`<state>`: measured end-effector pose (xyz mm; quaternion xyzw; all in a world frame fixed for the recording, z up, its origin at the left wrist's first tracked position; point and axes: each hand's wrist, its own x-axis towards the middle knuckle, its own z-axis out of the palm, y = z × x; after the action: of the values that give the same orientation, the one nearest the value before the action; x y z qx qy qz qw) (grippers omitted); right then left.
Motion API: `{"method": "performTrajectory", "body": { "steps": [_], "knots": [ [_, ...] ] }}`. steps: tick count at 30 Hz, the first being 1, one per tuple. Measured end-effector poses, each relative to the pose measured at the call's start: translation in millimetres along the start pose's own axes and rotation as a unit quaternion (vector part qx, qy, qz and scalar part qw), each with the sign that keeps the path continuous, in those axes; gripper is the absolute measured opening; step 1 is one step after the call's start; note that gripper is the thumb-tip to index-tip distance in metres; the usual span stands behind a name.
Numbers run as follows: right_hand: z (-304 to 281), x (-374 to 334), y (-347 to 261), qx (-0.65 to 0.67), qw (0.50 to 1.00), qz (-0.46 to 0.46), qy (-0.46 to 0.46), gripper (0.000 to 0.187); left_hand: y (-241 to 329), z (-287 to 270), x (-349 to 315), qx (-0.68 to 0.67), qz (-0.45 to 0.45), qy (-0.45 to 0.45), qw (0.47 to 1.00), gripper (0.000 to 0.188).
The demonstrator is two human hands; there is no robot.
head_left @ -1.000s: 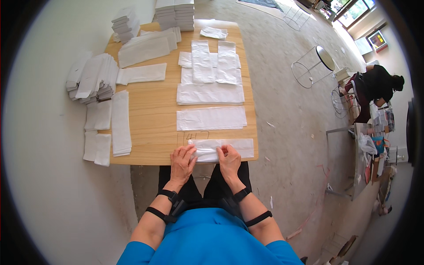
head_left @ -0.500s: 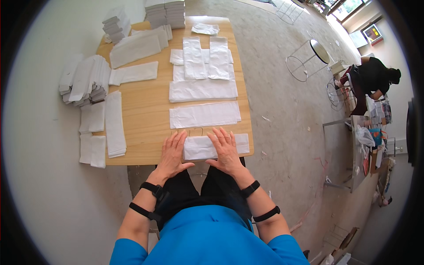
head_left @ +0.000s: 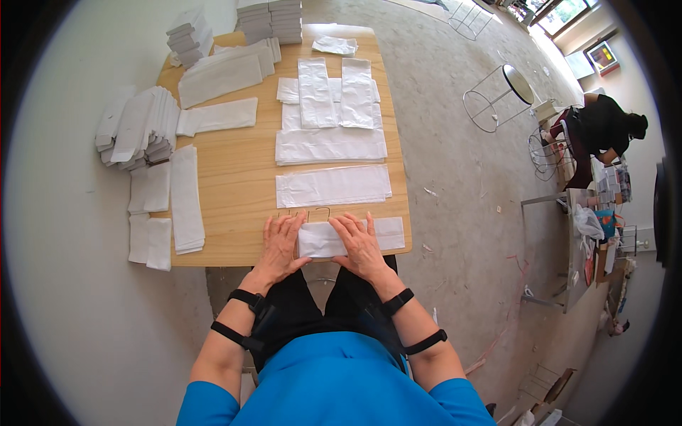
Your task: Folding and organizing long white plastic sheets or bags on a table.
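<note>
A flat, white folded packet (head_left: 387, 233), paper or thin plastic, lies along the table's near edge. My left hand (head_left: 282, 245) rests at its left end, fingers stretched forward and thumb by the near edge. Across its middle lies my right hand (head_left: 361, 245), fingers spread on top and thumb at the near side. The surface under my right palm is hidden. Dark curved marks (head_left: 323, 211) show on the wood just beyond my fingertips. A wider white folded sheet (head_left: 334, 186) lies a little farther off.
More white sheets (head_left: 330, 145) overlap farther back on the wooden table (head_left: 234, 170). Stacked white flat pieces (head_left: 138, 128) stand by the left wall, and white boxes (head_left: 270, 21) at the back. A round stool (head_left: 518, 84) and a seated person (head_left: 604, 128) are at right.
The fingers of both hands have bent slightly more over the packet, and the thumbs sit closer to its near edge. The whole view has shifted a little.
</note>
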<state>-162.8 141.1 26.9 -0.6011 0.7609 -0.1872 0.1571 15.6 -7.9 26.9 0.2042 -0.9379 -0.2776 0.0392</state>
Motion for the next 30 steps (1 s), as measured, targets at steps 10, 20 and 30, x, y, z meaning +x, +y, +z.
{"method": "performTrajectory", "body": {
  "steps": [10,20,30],
  "knots": [
    [-18.8,4.2,-5.9,0.026,1.0,-0.006,0.002,0.083,-0.1,-7.3,-1.2,0.006,0.008,0.005,1.0,0.104],
    [8.9,117.1,-13.3,0.14,0.963,0.131,0.189,0.025,-16.9,-9.8,8.9,-0.292,-0.24,0.2,0.904,0.034],
    [49.4,127.3,6.5,0.145,0.96,0.135,0.197,0.005,-42.3,-12.7,59.1,-0.365,-0.246,0.261,0.859,0.023]
  ]
}}
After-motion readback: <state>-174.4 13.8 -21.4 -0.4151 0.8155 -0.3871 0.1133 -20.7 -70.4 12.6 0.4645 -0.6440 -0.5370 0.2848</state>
